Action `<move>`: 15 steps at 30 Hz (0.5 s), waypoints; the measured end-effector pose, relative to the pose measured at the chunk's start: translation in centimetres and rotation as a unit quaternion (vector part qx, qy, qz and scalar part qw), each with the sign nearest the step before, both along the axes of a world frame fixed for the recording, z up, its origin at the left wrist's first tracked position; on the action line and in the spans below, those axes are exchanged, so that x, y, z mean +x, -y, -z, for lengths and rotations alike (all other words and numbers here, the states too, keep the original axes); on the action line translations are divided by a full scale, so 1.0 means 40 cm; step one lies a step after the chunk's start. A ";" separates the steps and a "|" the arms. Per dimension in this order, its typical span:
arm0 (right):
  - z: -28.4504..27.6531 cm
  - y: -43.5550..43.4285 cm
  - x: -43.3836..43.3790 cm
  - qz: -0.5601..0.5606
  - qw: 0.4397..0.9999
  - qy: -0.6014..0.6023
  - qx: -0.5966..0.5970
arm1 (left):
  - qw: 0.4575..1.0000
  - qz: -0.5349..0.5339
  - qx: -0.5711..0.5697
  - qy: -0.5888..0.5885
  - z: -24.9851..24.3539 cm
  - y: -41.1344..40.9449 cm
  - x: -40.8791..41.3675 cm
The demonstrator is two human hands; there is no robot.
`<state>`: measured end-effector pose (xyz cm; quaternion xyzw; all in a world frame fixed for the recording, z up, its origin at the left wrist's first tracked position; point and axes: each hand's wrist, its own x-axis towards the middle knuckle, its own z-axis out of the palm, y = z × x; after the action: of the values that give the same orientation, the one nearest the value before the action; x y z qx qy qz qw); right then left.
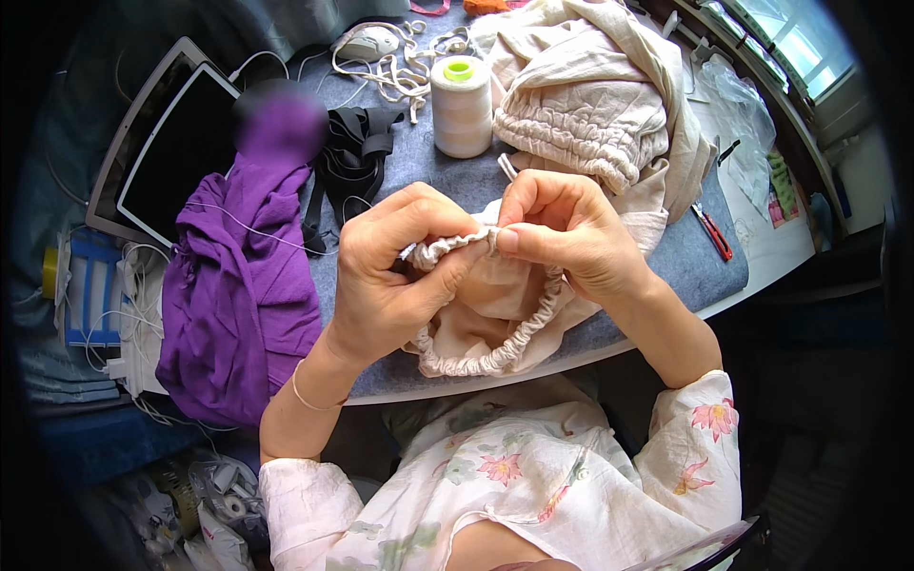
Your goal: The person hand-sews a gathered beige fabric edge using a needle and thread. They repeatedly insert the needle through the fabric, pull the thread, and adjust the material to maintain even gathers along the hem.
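Note:
A beige cloth garment with a gathered, elastic-like edge (pixel 493 360) hangs from my two hands over the table's front. My left hand (pixel 400 271) pinches the bunched edge between thumb and curled fingers. At the same stretch of edge, my right hand (pixel 564 232) holds the cloth between thumb and forefinger, close beside the left fingertips. Whether a needle or other small tool is in the right fingers cannot be seen. The lower part of the gathered edge loops down below both hands. A short cord end (pixel 508 166) sticks up just behind the right hand.
A thread cone (pixel 463 118) stands beyond my hands, beside more beige gathered fabric (pixel 585 121). Purple cloth (pixel 243 300), black elastic bands (pixel 357 153) and a tablet (pixel 178 150) lie left. Red-handled snips (pixel 712 232) lie right on the blue-grey felt mat (pixel 685 278). Pale cords (pixel 400 71) lie behind.

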<state>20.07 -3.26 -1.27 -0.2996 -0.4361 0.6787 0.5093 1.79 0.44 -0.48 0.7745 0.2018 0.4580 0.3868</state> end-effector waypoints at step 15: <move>-0.014 0.006 0.003 -0.063 0.997 -0.041 -0.004 | 0.931 0.202 -0.279 0.118 0.029 -0.014 -0.017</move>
<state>20.19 -3.49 -0.70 -0.2457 -0.4296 0.7229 0.4821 1.10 1.01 -1.62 0.6001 0.1133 0.3839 0.6925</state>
